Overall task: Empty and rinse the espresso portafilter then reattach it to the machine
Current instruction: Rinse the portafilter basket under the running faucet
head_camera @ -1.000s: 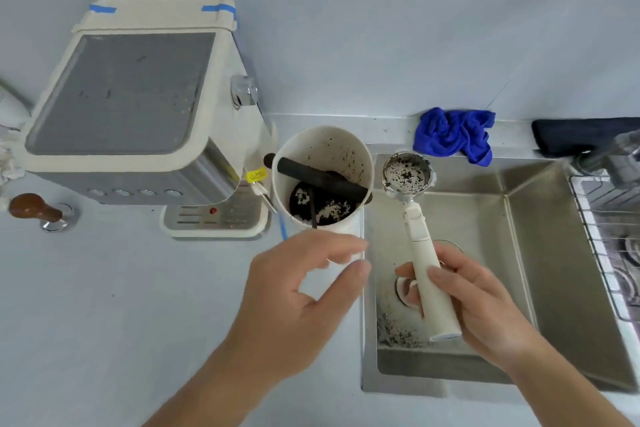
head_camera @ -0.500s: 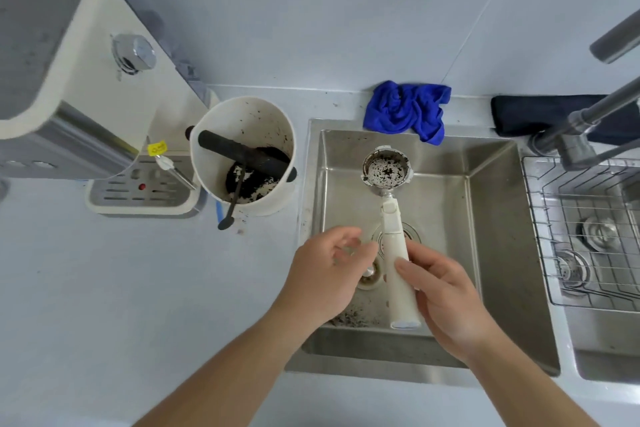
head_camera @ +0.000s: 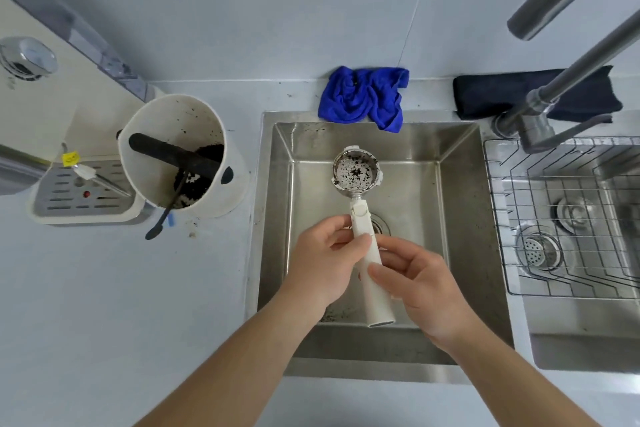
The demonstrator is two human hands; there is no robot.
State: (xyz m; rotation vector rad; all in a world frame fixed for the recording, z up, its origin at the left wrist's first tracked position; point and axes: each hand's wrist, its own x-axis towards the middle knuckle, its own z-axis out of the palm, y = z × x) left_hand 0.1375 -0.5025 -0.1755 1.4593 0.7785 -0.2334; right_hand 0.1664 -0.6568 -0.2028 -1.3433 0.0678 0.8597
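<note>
The portafilter (head_camera: 356, 173) has a metal basket speckled with coffee grounds and a long white handle. It is held level over the steel sink (head_camera: 460, 218), basket facing up. My right hand (head_camera: 420, 284) grips the lower part of the handle. My left hand (head_camera: 325, 258) holds the handle higher up, thumb and fingers pinched around it. The cream espresso machine (head_camera: 41, 107) stands at the far left with its drip tray (head_camera: 79, 198) in front.
A white knock box (head_camera: 180, 156) with a black bar and spent grounds sits between machine and sink. A blue cloth (head_camera: 362, 95) and dark cloth (head_camera: 512, 94) lie behind the sink. A faucet (head_camera: 540, 111) rises at right over a wire rack (head_camera: 568, 218).
My left hand moved from the counter over to the sink and closed on the handle. The portafilter shifted from beside the knock box to over the sink middle.
</note>
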